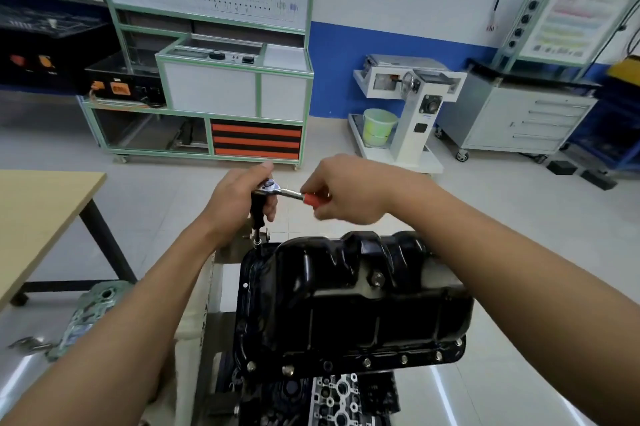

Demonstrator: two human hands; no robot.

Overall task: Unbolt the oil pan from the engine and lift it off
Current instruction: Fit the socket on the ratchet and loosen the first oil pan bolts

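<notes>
Black pressed steel, the oil pan (349, 308) sits on the upturned engine (339, 394) just below my forearms, its long axis running left to right. Both hands work above its far-left corner. My left hand (235, 204) curls around the black extension (257, 214) under the ratchet (272, 187), holding the socket (257, 241) upright on the pan's rim there. My right hand (346, 190) clenches the red handle (313, 199), which points right. The swing, I judge, must sweep above the pan's far edge. Bolts (367, 362) along the near flange remain seated.
</notes>
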